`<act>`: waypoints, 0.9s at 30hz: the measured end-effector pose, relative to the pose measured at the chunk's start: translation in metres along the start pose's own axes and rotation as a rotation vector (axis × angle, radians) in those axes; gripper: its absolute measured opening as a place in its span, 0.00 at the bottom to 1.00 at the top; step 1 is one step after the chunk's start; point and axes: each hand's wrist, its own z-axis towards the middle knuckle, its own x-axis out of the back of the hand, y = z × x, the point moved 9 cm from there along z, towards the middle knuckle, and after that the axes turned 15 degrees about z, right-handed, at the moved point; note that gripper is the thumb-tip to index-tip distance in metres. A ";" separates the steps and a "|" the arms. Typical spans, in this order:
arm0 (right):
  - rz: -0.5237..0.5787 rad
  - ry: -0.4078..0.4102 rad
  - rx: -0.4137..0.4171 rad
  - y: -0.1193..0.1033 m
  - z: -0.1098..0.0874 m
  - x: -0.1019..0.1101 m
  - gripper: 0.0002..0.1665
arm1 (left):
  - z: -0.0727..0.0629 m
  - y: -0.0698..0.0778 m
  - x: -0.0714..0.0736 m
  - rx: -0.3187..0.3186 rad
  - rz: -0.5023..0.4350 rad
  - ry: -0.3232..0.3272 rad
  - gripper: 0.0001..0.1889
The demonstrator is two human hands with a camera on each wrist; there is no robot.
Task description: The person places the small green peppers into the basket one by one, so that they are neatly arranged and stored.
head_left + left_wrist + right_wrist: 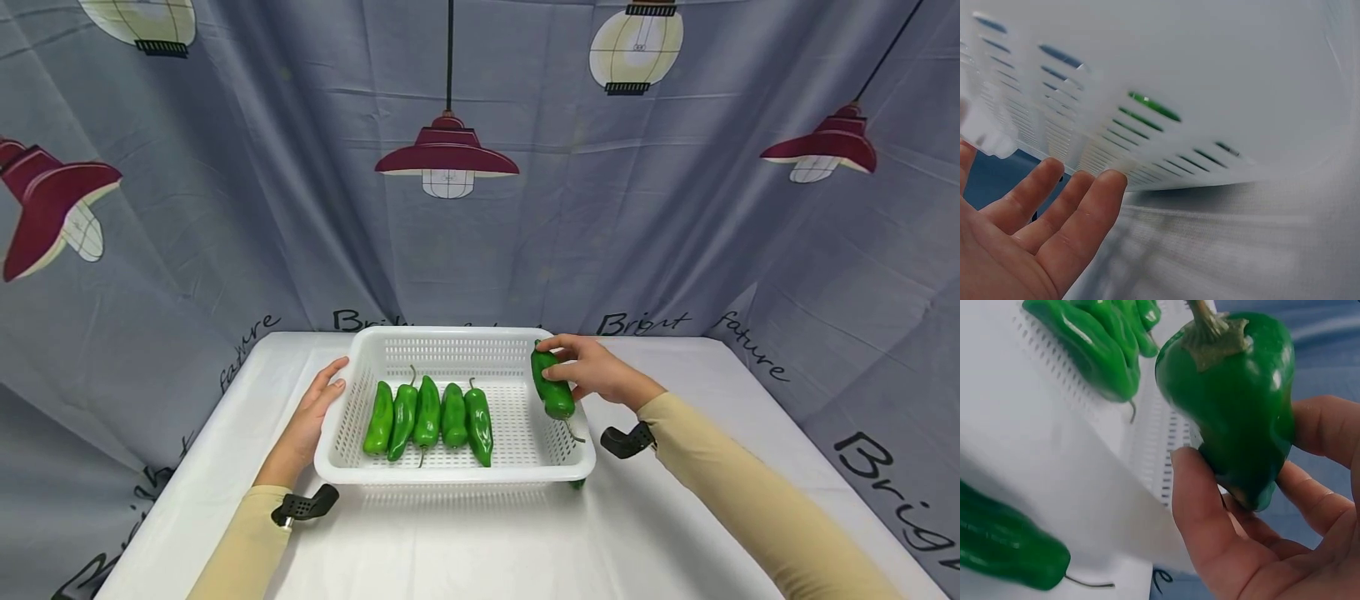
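Note:
My right hand [596, 368] grips a green pepper [550, 385] between thumb and fingers over the right end of a white slotted plastic basket [457, 477]. In the right wrist view the held pepper [1235, 387] has its stem end toward the camera. Several green peppers [427, 412] lie side by side in the left and middle part of the basket. My left hand [309, 418] rests at the basket's left rim, and the left wrist view shows its fingers [1088, 215] extended beside the slotted wall. Outside the basket another green pepper [1010, 540] lies on the table, mostly hidden in the head view.
The basket stands on a table with a white cloth [465, 550]. Behind and around the table hangs a grey-blue curtain [315, 167] printed with red lamps and lettering. Black straps with camera mounts [306, 505] sit on both wrists.

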 end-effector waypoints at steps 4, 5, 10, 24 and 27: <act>0.004 0.013 -0.014 0.000 0.006 -0.008 0.32 | 0.000 0.000 0.001 -0.001 -0.002 0.000 0.28; 0.004 0.016 -0.016 0.000 0.007 -0.010 0.32 | 0.000 0.000 0.001 -0.002 -0.002 0.000 0.28; 0.010 0.029 -0.028 0.002 0.014 -0.018 0.31 | 0.000 0.000 0.001 -0.006 0.010 -0.001 0.28; 0.013 0.033 -0.043 0.005 0.029 -0.039 0.30 | 0.001 -0.001 0.000 -0.004 -0.013 -0.007 0.28; 0.013 0.031 -0.048 0.007 0.032 -0.043 0.30 | 0.000 0.000 0.000 0.000 -0.012 -0.005 0.28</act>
